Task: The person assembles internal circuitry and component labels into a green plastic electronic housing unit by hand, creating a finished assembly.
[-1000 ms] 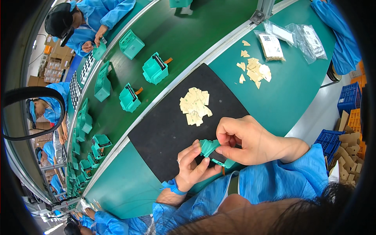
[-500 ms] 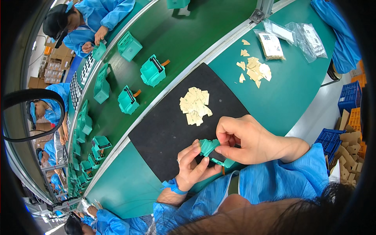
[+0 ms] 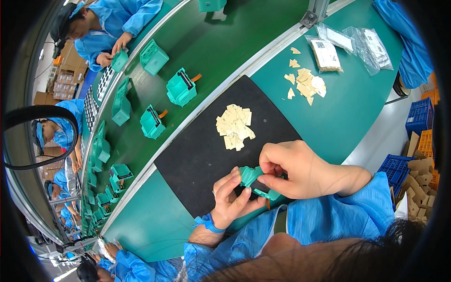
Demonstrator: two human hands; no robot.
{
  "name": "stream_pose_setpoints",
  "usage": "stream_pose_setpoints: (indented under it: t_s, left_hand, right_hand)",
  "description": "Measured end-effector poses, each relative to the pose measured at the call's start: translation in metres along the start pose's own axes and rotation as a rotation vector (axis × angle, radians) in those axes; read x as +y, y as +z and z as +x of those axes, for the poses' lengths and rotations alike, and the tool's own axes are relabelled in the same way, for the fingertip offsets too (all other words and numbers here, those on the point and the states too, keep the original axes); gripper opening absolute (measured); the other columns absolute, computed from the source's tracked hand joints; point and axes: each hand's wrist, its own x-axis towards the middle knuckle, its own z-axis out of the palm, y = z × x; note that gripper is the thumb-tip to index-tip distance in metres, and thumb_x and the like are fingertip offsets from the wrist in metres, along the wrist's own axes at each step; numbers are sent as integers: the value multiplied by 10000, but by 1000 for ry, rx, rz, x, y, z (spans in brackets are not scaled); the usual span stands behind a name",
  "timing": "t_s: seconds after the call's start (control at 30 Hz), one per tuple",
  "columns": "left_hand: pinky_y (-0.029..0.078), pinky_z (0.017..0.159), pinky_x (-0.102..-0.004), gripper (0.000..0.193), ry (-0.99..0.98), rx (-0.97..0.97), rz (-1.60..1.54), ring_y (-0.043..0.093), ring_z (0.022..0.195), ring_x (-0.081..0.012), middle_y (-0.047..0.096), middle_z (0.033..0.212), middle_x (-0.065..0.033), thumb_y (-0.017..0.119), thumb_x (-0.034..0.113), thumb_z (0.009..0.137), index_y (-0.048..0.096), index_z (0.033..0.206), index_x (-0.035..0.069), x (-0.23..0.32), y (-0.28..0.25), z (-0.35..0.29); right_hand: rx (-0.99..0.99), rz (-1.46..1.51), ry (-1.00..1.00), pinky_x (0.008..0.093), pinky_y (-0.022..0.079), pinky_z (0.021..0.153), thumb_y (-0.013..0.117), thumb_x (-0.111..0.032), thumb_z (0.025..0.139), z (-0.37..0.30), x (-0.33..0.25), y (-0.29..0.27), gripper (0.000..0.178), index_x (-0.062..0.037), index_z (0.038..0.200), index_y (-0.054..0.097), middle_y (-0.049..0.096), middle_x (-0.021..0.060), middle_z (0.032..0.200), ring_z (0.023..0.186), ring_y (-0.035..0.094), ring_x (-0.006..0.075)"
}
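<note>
A small green plastic housing [image 3: 249,176] is held over the lower edge of the black mat [image 3: 202,141]. My left hand [image 3: 230,199] grips it from the left, thumb below and fingers along its side; a blue band circles that wrist. Thumb and forefinger of my right hand [image 3: 298,169] are pinched together against the housing's right end. Whatever lies between those fingertips is hidden. Beyond my hands, a loose pile of cream adhesive pieces [image 3: 234,126] rests on the mat. An orange strip shows beneath the housing.
A green conveyor belt [image 3: 206,61] carries several green housings, some with orange strips [image 3: 196,77]. More cream pieces [image 3: 307,84] lie on the green table near clear plastic bags [image 3: 325,54]. Crates [image 3: 394,169] stand at the right. Co-workers in blue sit across the belt.
Housings on the belt have shifted slightly toward the lower left. My hands and the held housing stay nearly in place. A co-worker at the lower left has moved a little.
</note>
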Motion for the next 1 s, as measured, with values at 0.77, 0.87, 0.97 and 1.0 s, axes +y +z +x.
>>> stream_pose_setpoints:
  t_s: [0.77, 0.87, 0.97, 1.0]
  left_hand:
    - [501, 839, -429, 344, 54, 60, 120, 555, 966, -355, 491, 1051, -152, 768, 52, 603, 629, 918, 67, -18, 14, 2]
    - [515, 751, -376, 415, 29, 49, 244, 551, 961, -328, 491, 1046, -106, 791, 118, 567, 613, 942, 103, -21, 13, -2]
    - [484, 740, -380, 521, 17, 85, 363, 537, 934, -305, 483, 1057, -108, 799, 174, 556, 559, 1014, 112, -19, 15, -6]
    - [484, 740, -380, 521, 32, 108, 360, 537, 934, -305, 483, 1057, -108, 799, 174, 556, 559, 1014, 112, -21, 16, -6]
  right_hand:
    - [-74, -4, -4, 380, 468, 784, 754, -339, 661, 3, 46, 17, 671, -14, 1165, 455, 540, 185, 1046, 944, 562, 344]
    - [-66, -24, -146, 414, 422, 856, 723, -375, 665, 1, 57, 25, 711, -31, 1206, 416, 478, 204, 1156, 1053, 491, 359]
    - [11, -370, -139, 415, 436, 834, 740, -294, 647, -4, 37, 25, 701, -42, 1210, 408, 418, 169, 1217, 1046, 497, 335]
    - [2, -395, -118, 405, 464, 772, 729, -264, 657, -6, 33, 25, 673, -44, 1209, 413, 475, 161, 1137, 990, 533, 314]
